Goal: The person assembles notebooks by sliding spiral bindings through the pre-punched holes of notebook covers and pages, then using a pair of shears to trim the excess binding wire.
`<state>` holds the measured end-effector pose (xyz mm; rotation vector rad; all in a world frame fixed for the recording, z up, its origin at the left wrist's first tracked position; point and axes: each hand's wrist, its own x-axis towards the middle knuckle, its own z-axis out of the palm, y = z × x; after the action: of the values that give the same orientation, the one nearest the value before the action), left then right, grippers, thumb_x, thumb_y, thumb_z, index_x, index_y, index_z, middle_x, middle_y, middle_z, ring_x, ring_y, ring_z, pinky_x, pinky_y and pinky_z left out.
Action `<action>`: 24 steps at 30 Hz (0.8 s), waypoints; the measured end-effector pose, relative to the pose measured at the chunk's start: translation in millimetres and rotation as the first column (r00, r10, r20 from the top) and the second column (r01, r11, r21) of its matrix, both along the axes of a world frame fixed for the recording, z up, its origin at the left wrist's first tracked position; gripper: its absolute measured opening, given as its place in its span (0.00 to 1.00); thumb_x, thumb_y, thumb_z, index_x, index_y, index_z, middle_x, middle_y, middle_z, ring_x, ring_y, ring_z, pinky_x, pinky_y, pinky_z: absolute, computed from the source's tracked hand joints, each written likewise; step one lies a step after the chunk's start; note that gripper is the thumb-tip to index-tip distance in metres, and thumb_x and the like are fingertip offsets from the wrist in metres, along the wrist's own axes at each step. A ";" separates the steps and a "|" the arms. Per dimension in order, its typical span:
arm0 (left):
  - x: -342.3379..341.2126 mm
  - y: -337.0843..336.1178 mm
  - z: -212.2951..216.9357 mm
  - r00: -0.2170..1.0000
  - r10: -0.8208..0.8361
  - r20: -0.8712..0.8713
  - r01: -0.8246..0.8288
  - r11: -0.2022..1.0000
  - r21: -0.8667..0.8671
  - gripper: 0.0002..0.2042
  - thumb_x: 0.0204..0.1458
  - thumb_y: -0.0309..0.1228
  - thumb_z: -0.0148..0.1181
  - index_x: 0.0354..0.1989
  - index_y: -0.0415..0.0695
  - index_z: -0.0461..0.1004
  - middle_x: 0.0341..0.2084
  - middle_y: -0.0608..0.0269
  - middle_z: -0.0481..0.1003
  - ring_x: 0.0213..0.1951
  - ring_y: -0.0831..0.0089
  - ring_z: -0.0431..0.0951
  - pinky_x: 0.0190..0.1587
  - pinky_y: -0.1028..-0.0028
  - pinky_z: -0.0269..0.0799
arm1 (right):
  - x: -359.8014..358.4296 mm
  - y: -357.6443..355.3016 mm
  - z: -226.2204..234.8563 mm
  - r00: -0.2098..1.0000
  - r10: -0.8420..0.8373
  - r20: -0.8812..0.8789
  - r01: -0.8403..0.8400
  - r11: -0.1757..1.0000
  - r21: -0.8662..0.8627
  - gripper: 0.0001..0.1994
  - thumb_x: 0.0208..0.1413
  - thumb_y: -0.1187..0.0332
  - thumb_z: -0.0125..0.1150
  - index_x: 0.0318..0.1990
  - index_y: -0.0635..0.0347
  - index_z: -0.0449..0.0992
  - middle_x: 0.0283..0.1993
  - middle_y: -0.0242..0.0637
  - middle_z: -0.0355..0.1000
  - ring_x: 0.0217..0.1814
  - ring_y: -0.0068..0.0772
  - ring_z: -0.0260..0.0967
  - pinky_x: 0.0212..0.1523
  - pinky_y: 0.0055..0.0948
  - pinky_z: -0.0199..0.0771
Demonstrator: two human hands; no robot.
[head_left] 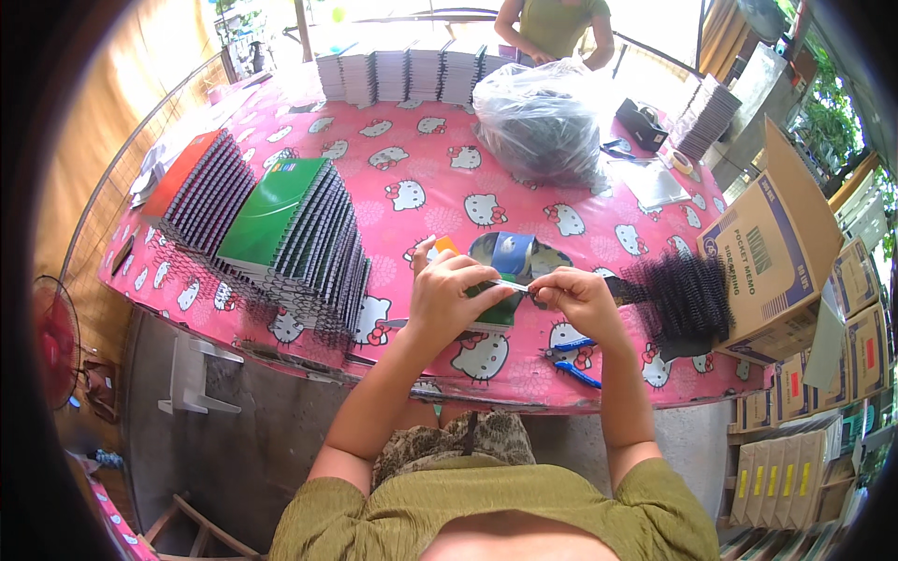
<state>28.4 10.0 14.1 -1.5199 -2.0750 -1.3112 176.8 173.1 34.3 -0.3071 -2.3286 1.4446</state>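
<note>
My left hand (447,288) is closed round a small notebook (496,318), whose green cover and pale page edge show below and beside the fingers. An orange patch (443,246) peeks out behind that hand. At the right end of the page edge, the fingertips of my right hand (578,297) are pinched together; what they grip is too small to make out. Just beyond both hands lies a blue camouflage-patterned item (510,251). Blue-handled pliers (572,363) rest on the table below my right hand.
Stacks of green (281,210) and red (192,168) spiral notebooks stand left on the pink table (421,201). Black coils (683,304) lie right, beside an open carton (772,248). Farther back are a plastic bag (543,122), paper stacks (407,73) and another person (557,28).
</note>
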 end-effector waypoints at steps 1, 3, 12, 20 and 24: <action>0.1 0.0 -0.7 1.000 0.003 -0.003 -0.003 1.000 0.003 0.13 0.43 0.45 0.67 0.25 0.48 0.81 0.24 0.67 0.78 0.32 0.69 0.76 0.62 0.55 0.47 | -0.8 1.1 2.1 0.999 0.027 0.041 -0.023 0.996 -0.083 0.06 0.50 0.73 0.65 0.36 0.64 0.79 0.28 0.33 0.72 0.28 0.18 0.67 0.29 0.22 0.68; 0.6 -0.3 -2.4 1.000 0.010 -0.009 -0.010 1.000 0.008 0.13 0.43 0.45 0.67 0.26 0.49 0.81 0.25 0.68 0.78 0.32 0.70 0.76 0.62 0.55 0.45 | -2.4 -4.9 3.7 0.996 -0.023 0.089 0.026 0.999 -0.035 0.06 0.54 0.71 0.63 0.35 0.66 0.77 0.26 0.32 0.71 0.26 0.20 0.66 0.28 0.24 0.68; 2.3 -3.4 -5.7 0.999 0.006 -0.051 -0.006 1.000 0.000 0.08 0.47 0.39 0.65 0.32 0.50 0.81 0.27 0.70 0.78 0.36 0.71 0.75 0.64 0.55 0.40 | -12.8 -29.7 1.6 0.973 -0.118 -0.199 0.203 0.845 0.494 0.05 0.53 0.71 0.62 0.35 0.62 0.76 0.30 0.38 0.70 0.29 0.36 0.70 0.31 0.32 0.69; 1.9 -5.3 -5.3 0.999 -0.010 -0.030 0.010 1.000 0.002 0.08 0.44 0.37 0.67 0.31 0.48 0.81 0.28 0.68 0.79 0.35 0.70 0.76 0.64 0.50 0.42 | -17.2 -34.1 1.2 0.975 -0.158 -0.154 0.216 0.823 0.525 0.08 0.51 0.67 0.64 0.35 0.58 0.73 0.33 0.38 0.69 0.33 0.43 0.71 0.30 0.38 0.69; 2.8 -5.4 -6.8 1.000 0.005 -0.029 -0.005 1.000 -0.001 0.08 0.44 0.36 0.67 0.31 0.49 0.81 0.28 0.68 0.79 0.35 0.70 0.76 0.64 0.51 0.43 | -18.1 -39.0 4.1 0.978 -0.157 -0.134 0.204 0.841 0.501 0.08 0.50 0.67 0.64 0.33 0.59 0.72 0.31 0.40 0.69 0.33 0.44 0.70 0.31 0.40 0.68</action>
<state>31.2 4.6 7.2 -1.5242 -2.0610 -1.2784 158.7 134.2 38.3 -0.2915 -2.4262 0.6894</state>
